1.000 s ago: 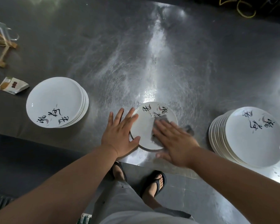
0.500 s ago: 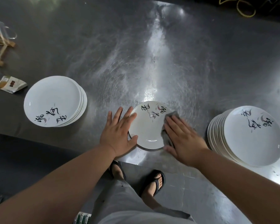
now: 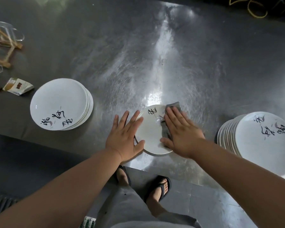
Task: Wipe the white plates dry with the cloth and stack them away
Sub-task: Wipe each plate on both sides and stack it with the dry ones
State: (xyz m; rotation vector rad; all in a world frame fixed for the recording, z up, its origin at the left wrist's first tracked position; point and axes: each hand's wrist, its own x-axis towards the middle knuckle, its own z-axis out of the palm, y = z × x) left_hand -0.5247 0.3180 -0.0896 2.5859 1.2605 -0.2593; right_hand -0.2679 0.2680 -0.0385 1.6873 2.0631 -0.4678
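Note:
A single white plate (image 3: 150, 132) with black brush lettering lies flat near the front edge of the steel table (image 3: 138, 63). My left hand (image 3: 124, 137) lies flat with spread fingers against the plate's left rim, thumb on its near edge. My right hand (image 3: 182, 131) presses a grey cloth (image 3: 173, 106) flat onto the plate's right half, fingers straight. A stack of the same white plates (image 3: 59, 104) stands to the left, and a second stack (image 3: 260, 140) stands to the right.
A small paper packet (image 3: 18, 86) lies at the left, with a wooden frame and clear plastic (image 3: 2, 45) behind it. My sandalled feet (image 3: 158, 188) show below the table's front edge. A yellow cable (image 3: 253, 10) runs along the far right.
My right hand has slid the cloth from the plate's middle to its right side and then up toward the far rim. My left hand has stayed flat against the plate's left rim.

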